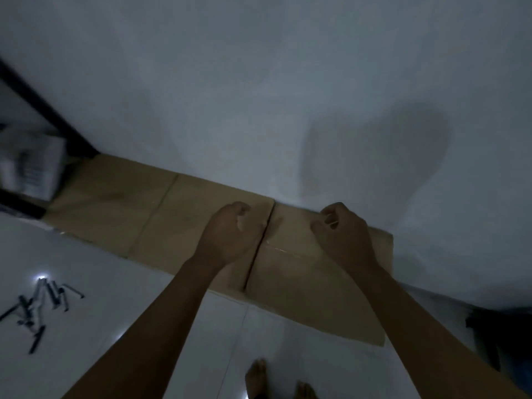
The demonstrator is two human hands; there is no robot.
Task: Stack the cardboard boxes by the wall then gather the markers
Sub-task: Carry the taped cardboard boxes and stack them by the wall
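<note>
My left hand (230, 234) and right hand (342, 234) hovered with fingers clenched, grasping nothing, over flattened brown cardboard boxes (316, 283) against the white wall (259, 96). Black markers (37, 306) lay well left; the loose sheets could slide apart.

Bare forearms (161, 318), no sleeves in view; bare feet (256, 378) below.
</note>
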